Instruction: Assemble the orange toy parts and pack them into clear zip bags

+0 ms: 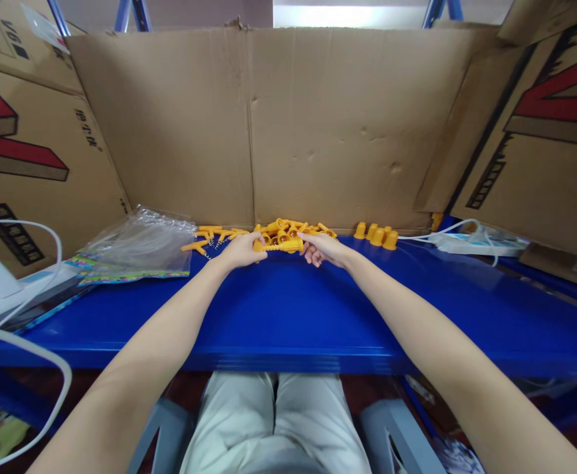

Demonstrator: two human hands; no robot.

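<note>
A yellow plastic corkscrew body (286, 246) lies level between my two hands, just above the blue table. My left hand (242, 250) has its fingers closed on the narrow left end. At the wider right end, my right hand (324, 249) pinches with thumb and forefinger, its other fingers curled below. Right behind the hands is a pile of yellow plastic parts (283, 227), partly hidden by them. To the left lie several yellow T-handled corkscrews (198, 247) with metal spirals. Several yellow cup-shaped caps (377, 236) stand on the right.
Clear plastic bags (140, 247) lie on the left of the blue table (293, 309). A cardboard wall (338, 125) closes off the back, with printed boxes at both sides. White power strips (481, 245) and cables sit at either end.
</note>
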